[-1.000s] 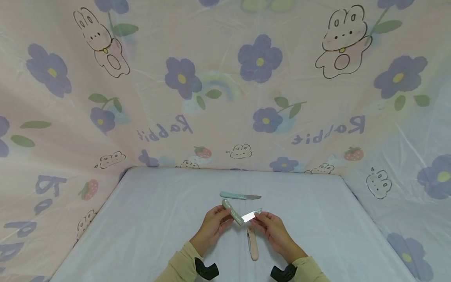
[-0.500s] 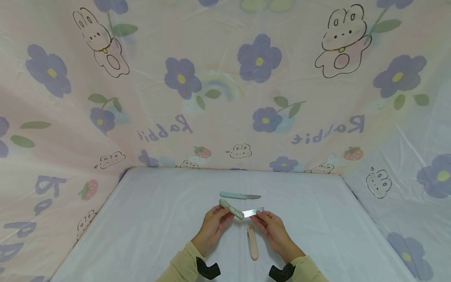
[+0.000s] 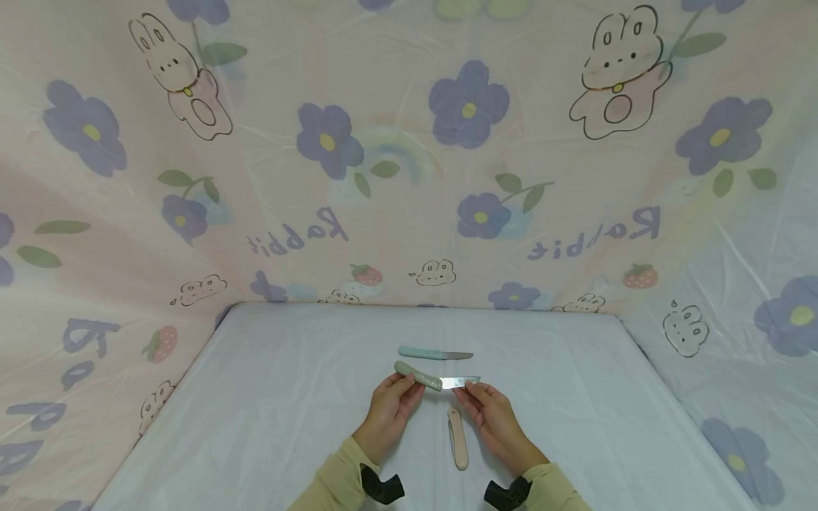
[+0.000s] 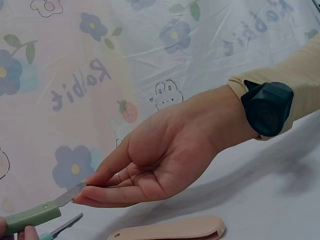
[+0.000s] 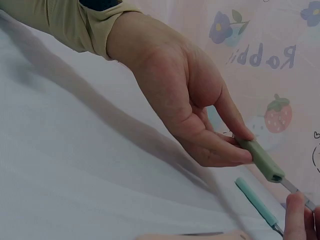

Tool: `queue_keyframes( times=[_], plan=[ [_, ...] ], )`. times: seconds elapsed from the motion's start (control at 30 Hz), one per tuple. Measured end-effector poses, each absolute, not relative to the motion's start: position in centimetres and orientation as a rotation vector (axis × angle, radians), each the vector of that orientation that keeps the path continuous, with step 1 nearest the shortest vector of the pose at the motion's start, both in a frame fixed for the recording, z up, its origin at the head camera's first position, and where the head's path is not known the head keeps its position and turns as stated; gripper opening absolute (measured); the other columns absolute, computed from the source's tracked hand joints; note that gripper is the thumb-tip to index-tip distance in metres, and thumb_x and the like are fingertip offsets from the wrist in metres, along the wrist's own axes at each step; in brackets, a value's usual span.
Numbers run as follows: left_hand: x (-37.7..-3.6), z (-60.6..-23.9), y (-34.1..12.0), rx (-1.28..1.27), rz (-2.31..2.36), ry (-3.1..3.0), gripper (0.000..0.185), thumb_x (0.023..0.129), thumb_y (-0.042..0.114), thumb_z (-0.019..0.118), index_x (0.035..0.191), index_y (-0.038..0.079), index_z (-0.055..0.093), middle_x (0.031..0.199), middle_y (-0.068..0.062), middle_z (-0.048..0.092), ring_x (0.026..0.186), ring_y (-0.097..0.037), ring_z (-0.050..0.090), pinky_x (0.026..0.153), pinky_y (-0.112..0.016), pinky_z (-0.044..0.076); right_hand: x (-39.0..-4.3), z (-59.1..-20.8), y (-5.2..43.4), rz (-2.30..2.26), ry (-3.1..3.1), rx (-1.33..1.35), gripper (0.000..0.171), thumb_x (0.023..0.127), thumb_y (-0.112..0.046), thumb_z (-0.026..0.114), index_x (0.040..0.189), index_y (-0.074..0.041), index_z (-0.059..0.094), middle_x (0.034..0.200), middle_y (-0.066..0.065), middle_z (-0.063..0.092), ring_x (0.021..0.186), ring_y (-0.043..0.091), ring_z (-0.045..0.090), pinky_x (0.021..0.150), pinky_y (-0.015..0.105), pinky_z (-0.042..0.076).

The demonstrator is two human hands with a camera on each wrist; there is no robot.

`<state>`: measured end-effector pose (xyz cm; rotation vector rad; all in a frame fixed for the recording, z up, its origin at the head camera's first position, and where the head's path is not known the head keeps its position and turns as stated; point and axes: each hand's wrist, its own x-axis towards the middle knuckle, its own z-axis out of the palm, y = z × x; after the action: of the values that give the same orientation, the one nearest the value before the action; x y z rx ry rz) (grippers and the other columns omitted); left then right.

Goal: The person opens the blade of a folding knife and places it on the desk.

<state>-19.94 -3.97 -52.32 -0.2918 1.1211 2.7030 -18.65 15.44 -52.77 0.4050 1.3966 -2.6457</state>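
Observation:
A green-handled folding knife (image 3: pixel 418 376) is held up between both hands, its shiny blade (image 3: pixel 456 382) swung out nearly in line with the handle. My left hand (image 3: pixel 388 410) grips the handle between thumb and fingers. At the other end, my right hand (image 3: pixel 500 419) pinches the blade near its tip. The left wrist view shows the right hand (image 4: pixel 170 155) with thumb and fingertips on the blade. From the right wrist camera, the left hand (image 5: pixel 175 95) pinches the green handle (image 5: pixel 262 162), and fingertips of the right hand (image 5: pixel 296 217) meet the blade.
Beyond the hands lies a teal-handled knife (image 3: pixel 420 352) with its blade out, pointing right. A beige folding knife (image 3: pixel 459 443), folded, lies between the forearms. White cloth (image 3: pixel 268 397) covers the table, and a printed curtain (image 3: pixel 396 213) stands around the back and sides.
The blade has swung from an angle to nearly straight with the green handle. The handle has turned flatter, and the right hand's fingers keep pinching the blade.

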Motion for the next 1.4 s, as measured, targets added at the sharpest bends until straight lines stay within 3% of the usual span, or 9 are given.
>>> queue_keyframes(
  times=[0.5, 0.73, 1.03, 1.4],
  plan=[
    [-19.9, -52.2, -3.1, -0.363, 2.807, 0.974, 0.043, 0.094, -0.002, 0.049, 0.131, -0.012, 0.029, 0.11, -0.017, 0.05, 0.103, -0.024, 0.056, 0.099, -0.036, 0.041, -18.5, -52.5, 14.7, -2.731, 1.271, 0.455, 0.011, 0.093, 0.001, 0.052, 0.101, 0.005, 0.046, 0.107, 0.022, 0.06, 0.097, 0.023, 0.063, 0.091, 0.03, 0.046],
    [-20.0, -51.9, -2.7, -0.404, 2.84, 0.905, 0.043, 0.095, -0.002, 0.047, 0.133, -0.01, 0.028, 0.122, -0.022, 0.042, 0.109, -0.026, 0.051, 0.1, -0.036, 0.04, -18.6, -52.7, 14.5, -2.762, 1.23, 0.448, 0.011, 0.093, 0.002, 0.051, 0.102, 0.005, 0.045, 0.112, 0.023, 0.059, 0.1, 0.024, 0.062, 0.092, 0.03, 0.045],
    [-20.4, -52.0, -2.1, -0.449, 2.87, 0.913, 0.034, 0.094, -0.002, 0.049, 0.125, -0.007, 0.035, 0.112, -0.019, 0.046, 0.103, -0.023, 0.053, 0.099, -0.037, 0.04, -18.5, -52.5, 14.3, -2.78, 1.213, 0.436, 0.017, 0.095, -0.002, 0.049, 0.11, 0.005, 0.043, 0.115, 0.022, 0.057, 0.099, 0.022, 0.063, 0.093, 0.031, 0.045],
    [-20.5, -51.9, -2.1, -0.502, 2.841, 0.932, 0.037, 0.092, -0.004, 0.052, 0.124, -0.009, 0.035, 0.108, -0.019, 0.048, 0.098, -0.023, 0.057, 0.096, -0.036, 0.043, -19.0, -52.5, 14.4, -2.753, 1.406, 0.455, 0.014, 0.092, -0.002, 0.055, 0.101, 0.004, 0.045, 0.094, 0.015, 0.066, 0.089, 0.02, 0.066, 0.086, 0.032, 0.05]
  ],
)
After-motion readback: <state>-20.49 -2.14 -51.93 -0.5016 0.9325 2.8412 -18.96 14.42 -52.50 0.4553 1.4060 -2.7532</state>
